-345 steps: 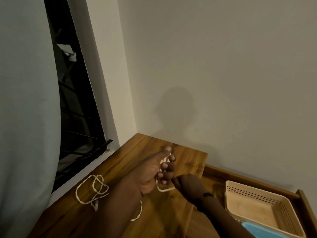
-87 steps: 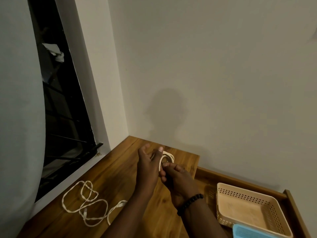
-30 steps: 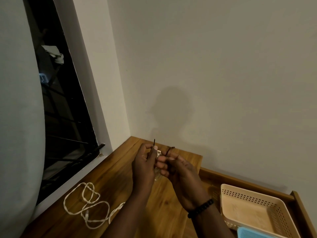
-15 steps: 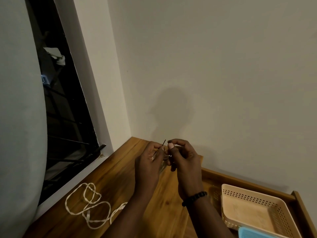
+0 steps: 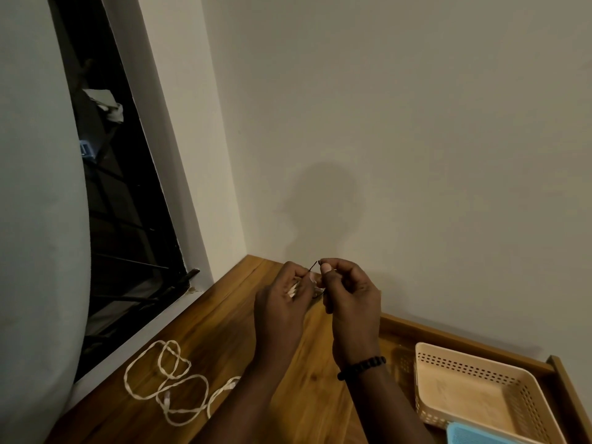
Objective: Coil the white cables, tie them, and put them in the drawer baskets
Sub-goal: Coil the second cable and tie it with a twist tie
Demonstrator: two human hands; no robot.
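My left hand (image 5: 282, 299) is closed around a small coiled white cable (image 5: 292, 290), of which only a bit shows between the fingers. My right hand (image 5: 349, 296) pinches a thin dark tie (image 5: 313, 266) that rises from the coil between both hands. Both hands hover above the far end of the wooden top (image 5: 224, 331). A second white cable (image 5: 166, 382) lies loose in tangled loops on the wood at the lower left. A beige perforated basket (image 5: 480, 389) sits empty in the open drawer (image 5: 400, 325) at the right.
A blue basket (image 5: 480, 434) peeks in at the bottom right, next to the beige one. A dark window with bars (image 5: 128, 235) runs along the left, with a pale curtain (image 5: 38, 219) in front. The plain wall stands close behind the hands.
Since the first frame the cable went from being wound on my left fingers to a small coil. My right hand has now risen and pinches the dark tie's end.
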